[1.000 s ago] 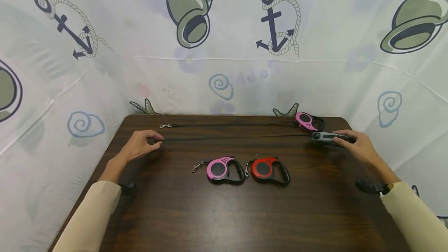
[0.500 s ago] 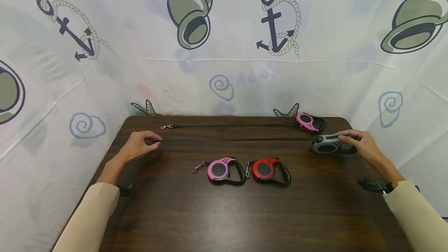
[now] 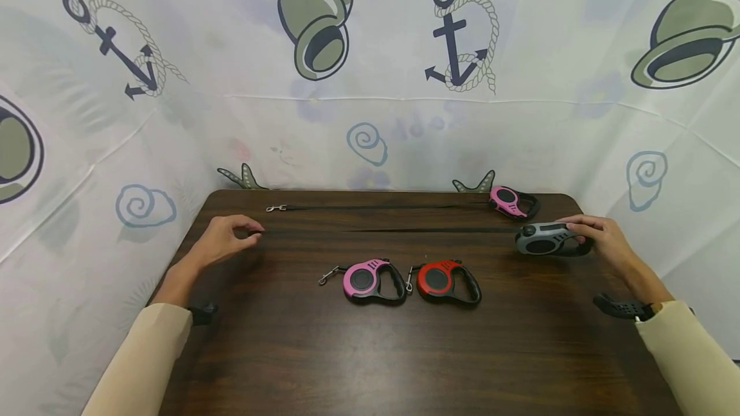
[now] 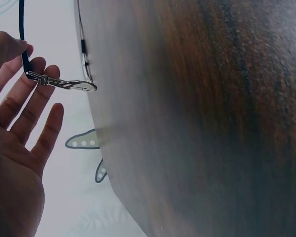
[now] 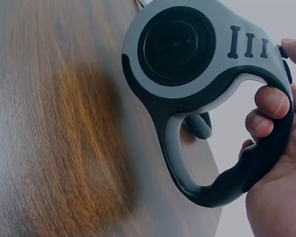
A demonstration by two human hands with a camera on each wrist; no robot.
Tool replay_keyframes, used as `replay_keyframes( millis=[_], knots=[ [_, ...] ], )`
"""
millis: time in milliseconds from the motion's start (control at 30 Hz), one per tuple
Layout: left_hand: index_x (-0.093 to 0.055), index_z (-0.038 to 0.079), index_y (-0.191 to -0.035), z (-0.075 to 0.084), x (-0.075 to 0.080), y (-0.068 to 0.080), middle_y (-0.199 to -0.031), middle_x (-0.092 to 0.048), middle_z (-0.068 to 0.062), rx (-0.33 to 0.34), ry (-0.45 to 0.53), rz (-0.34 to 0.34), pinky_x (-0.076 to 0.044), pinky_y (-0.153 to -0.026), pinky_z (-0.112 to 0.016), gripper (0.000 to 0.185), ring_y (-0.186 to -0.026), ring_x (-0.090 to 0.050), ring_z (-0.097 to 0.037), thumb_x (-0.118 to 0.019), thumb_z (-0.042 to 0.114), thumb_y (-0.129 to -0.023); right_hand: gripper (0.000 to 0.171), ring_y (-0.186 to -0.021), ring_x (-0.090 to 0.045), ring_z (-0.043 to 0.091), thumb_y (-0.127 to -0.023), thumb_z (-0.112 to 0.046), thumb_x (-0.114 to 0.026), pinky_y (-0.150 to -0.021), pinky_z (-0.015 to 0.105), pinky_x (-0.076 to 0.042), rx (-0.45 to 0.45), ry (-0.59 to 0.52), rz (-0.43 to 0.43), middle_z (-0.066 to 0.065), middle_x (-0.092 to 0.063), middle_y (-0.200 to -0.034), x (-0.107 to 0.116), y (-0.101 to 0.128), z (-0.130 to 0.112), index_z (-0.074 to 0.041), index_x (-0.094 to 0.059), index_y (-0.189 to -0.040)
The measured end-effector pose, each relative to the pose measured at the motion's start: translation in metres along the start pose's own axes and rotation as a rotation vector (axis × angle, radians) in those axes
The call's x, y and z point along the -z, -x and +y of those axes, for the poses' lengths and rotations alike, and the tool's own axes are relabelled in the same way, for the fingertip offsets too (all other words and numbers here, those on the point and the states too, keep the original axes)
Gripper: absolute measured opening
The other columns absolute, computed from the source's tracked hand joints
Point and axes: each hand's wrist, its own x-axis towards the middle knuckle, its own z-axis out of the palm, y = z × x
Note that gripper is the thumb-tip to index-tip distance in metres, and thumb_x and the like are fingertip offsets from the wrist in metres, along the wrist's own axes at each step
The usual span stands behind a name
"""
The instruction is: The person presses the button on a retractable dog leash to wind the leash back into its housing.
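In the head view my right hand [image 3: 604,242] grips the handle of a grey and black retractable dog leash [image 3: 543,239] at the table's right side. Its thin black strap [image 3: 433,230] runs straight across to my left hand [image 3: 222,239]. The left wrist view has the thumb and forefinger pinching the strap close to its metal clip [image 4: 79,86], which hangs over the other fingers. Seen from the right wrist, the fingers wrap the black loop handle [image 5: 261,165], with the thumb up by the button on the casing.
Behind the strap lies a pink retractable leash [image 3: 506,199], its cord stretched left to a metal clip [image 3: 276,208]. Nearer me on the brown table [image 3: 370,358] lie another pink leash [image 3: 361,280] and a red one [image 3: 436,279]. A printed cloth [image 3: 393,140] rises behind the table.
The grey leash has tilted in my right hand, so its round side faces me more. My left hand has shifted slightly left, still pinching the strap. The other leashes stay put.
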Motion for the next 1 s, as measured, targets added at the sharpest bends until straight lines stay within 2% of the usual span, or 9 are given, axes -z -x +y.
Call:
replay_keyframes(
  millis=[167,367,567,767,1000],
  knots=[
    [-0.080,0.002,-0.104,0.0006,0.0014,0.0013,-0.102,-0.079,-0.013,-0.001,-0.009,-0.007,-0.058,-0.081,-0.057,0.020,-0.093,-0.073,-0.032,-0.081,-0.006,-0.086,0.027,-0.080,-0.049,0.015,-0.109,-0.010,-0.057,-0.067,0.034,-0.037,0.030,0.000,0.004,-0.018,-0.070,-0.096,-0.0005,0.0010,0.0021,0.008,-0.071,-0.124],
    [-0.080,0.003,-0.104,-0.0003,0.0021,0.0022,-0.101,-0.079,-0.012,-0.004,-0.021,-0.002,-0.058,-0.081,-0.057,0.019,-0.093,-0.073,-0.032,-0.081,-0.005,-0.086,0.023,-0.077,-0.048,0.016,-0.107,-0.003,-0.057,-0.065,0.036,-0.036,0.067,-0.060,-0.003,-0.018,-0.073,-0.096,-0.0005,0.0018,0.0011,0.007,-0.073,-0.121],
    [-0.080,0.004,-0.103,-0.0009,0.0014,0.0045,-0.100,-0.079,-0.011,-0.021,-0.033,0.012,-0.058,-0.079,-0.052,0.019,-0.092,-0.073,-0.030,-0.082,-0.004,-0.086,0.021,-0.076,-0.046,0.017,-0.107,-0.002,-0.059,-0.065,0.037,-0.033,0.085,-0.024,-0.006,-0.014,-0.066,-0.088,0.0010,0.0012,-0.0028,0.005,-0.074,-0.120],
    [-0.080,0.005,-0.102,-0.0009,0.0002,0.0055,-0.099,-0.079,-0.009,-0.028,-0.017,0.023,-0.058,-0.078,-0.055,0.019,-0.090,-0.072,-0.029,-0.082,-0.005,-0.085,0.023,-0.077,-0.047,0.017,-0.106,-0.006,-0.061,-0.065,0.036,-0.035,0.057,0.013,0.014,-0.012,-0.065,-0.085,0.0005,0.0003,-0.0046,0.006,-0.072,-0.122],
    [-0.081,0.006,-0.103,0.0000,0.0029,0.0022,-0.100,-0.079,-0.008,-0.023,-0.020,0.028,-0.058,-0.078,-0.054,0.020,-0.091,-0.072,-0.028,-0.082,-0.005,-0.086,0.024,-0.077,-0.049,0.018,-0.108,-0.007,-0.058,-0.063,0.037,-0.037,0.050,0.003,0.015,-0.016,-0.069,-0.090,0.0006,-0.0008,-0.0011,0.007,-0.071,-0.123]
  ],
)
